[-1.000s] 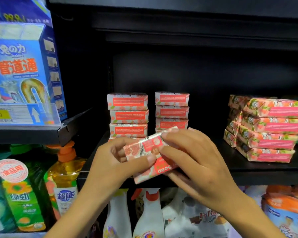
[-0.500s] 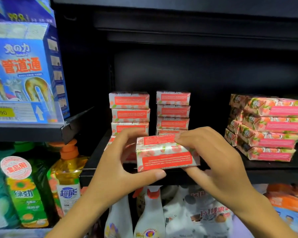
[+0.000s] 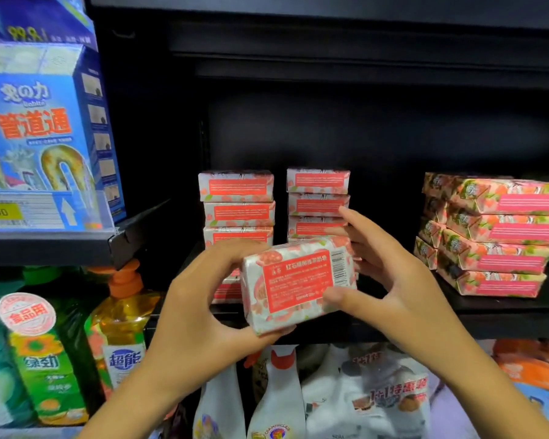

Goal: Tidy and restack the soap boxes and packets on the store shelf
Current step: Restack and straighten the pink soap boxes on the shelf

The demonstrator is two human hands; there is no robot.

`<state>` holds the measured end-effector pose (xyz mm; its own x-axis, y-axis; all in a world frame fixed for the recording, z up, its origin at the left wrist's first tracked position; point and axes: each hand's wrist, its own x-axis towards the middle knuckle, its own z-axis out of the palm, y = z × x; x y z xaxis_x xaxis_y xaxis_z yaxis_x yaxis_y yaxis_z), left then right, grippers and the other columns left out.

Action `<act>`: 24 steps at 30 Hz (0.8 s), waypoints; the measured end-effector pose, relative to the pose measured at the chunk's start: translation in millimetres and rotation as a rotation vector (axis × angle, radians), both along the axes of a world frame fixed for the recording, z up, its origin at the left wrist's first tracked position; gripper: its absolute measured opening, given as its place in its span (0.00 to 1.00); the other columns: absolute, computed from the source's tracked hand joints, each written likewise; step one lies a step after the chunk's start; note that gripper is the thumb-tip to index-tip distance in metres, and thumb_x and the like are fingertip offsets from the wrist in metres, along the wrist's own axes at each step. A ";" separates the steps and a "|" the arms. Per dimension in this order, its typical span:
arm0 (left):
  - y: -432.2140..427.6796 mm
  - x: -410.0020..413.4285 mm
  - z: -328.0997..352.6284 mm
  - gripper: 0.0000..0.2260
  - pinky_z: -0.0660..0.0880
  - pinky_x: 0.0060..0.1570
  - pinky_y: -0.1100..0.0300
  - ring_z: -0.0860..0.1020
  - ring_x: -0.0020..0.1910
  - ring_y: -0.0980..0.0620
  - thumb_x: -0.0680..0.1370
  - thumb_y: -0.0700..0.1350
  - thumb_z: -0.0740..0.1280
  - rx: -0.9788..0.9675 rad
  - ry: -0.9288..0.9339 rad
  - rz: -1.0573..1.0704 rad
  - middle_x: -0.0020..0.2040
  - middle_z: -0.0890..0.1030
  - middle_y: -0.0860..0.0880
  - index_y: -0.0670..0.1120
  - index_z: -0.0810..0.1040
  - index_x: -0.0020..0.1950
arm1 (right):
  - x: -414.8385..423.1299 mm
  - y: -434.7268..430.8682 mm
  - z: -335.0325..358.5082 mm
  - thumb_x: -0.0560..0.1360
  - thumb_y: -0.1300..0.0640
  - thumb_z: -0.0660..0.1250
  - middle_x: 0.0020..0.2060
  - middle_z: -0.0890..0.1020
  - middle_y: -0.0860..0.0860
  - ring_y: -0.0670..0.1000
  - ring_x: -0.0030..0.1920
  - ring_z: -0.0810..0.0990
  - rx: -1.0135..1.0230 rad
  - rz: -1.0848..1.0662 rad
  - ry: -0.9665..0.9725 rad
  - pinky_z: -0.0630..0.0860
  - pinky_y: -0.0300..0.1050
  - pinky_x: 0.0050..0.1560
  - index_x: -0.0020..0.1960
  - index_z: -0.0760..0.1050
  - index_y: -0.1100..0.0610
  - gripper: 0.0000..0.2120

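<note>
Both hands are holding one soap packet [image 3: 298,286] in the air, in front of the dark shelf [image 3: 488,321] edge and tilted, with its red label panel and barcode facing the camera.

The left hand [image 3: 203,318] is gripping the packet's left end: thumb underneath the lower edge, fingers curling over the top corner. The right hand [image 3: 390,280] is pinching the right end, its thumb pressing on the printed face and its fingers reaching round behind, the index finger sticking up past the packet.

Behind the packet, two columns of matching red-and-white soaps are sitting on the shelf. The left stack [image 3: 238,198] and the middle stack [image 3: 317,191] are standing just beside each other, their lower packets partly hidden by the hands. Well apart to the right, the right stack [image 3: 501,236] of pink floral packets is lying skewed, its layers not lining up.

Left of the shelf, a blue box [image 3: 45,131] is standing on a higher ledge, and a yellow bottle [image 3: 124,327] and a green bottle [image 3: 45,369] are standing below it.
</note>
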<state>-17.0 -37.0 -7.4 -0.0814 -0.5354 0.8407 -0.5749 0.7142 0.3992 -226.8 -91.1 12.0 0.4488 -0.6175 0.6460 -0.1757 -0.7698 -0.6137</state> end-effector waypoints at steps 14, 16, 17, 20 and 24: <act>1.1 6.6 -3.3 0.33 0.78 0.49 0.64 0.80 0.55 0.57 0.56 0.65 0.77 0.344 0.274 -0.207 0.58 0.80 0.59 0.63 0.75 0.60 | 18.4 6.2 -2.8 0.69 0.60 0.68 0.50 0.74 0.46 0.40 0.54 0.74 -0.542 -0.080 -0.103 0.72 0.31 0.53 0.52 0.70 0.55 0.13; 2.3 6.5 -1.5 0.27 0.77 0.46 0.68 0.81 0.52 0.57 0.58 0.57 0.78 0.321 0.287 -0.231 0.54 0.83 0.56 0.59 0.79 0.55 | 22.9 1.3 -8.0 0.66 0.67 0.71 0.51 0.74 0.49 0.44 0.55 0.74 -0.605 -0.088 -0.097 0.71 0.32 0.55 0.51 0.68 0.57 0.18; 3.1 6.7 -1.0 0.25 0.77 0.45 0.69 0.82 0.51 0.57 0.58 0.53 0.78 0.300 0.286 -0.213 0.53 0.83 0.56 0.59 0.79 0.55 | 24.7 -0.8 -10.8 0.65 0.69 0.71 0.51 0.73 0.50 0.45 0.56 0.74 -0.617 -0.084 -0.082 0.71 0.33 0.55 0.51 0.68 0.57 0.20; 6.2 12.0 -1.3 0.25 0.77 0.47 0.67 0.81 0.52 0.56 0.58 0.52 0.78 0.265 0.314 -0.141 0.53 0.83 0.55 0.58 0.79 0.54 | 27.0 -4.6 -15.7 0.69 0.61 0.70 0.56 0.71 0.47 0.43 0.59 0.72 -0.565 -0.070 -0.017 0.71 0.32 0.56 0.54 0.67 0.55 0.17; 2.6 29.1 -1.6 0.25 0.77 0.46 0.68 0.82 0.51 0.58 0.57 0.56 0.77 0.243 0.337 -0.006 0.52 0.83 0.57 0.58 0.79 0.53 | 20.9 -10.7 -20.2 0.71 0.48 0.67 0.57 0.72 0.40 0.41 0.60 0.72 -0.399 -0.120 0.032 0.70 0.32 0.59 0.60 0.70 0.51 0.19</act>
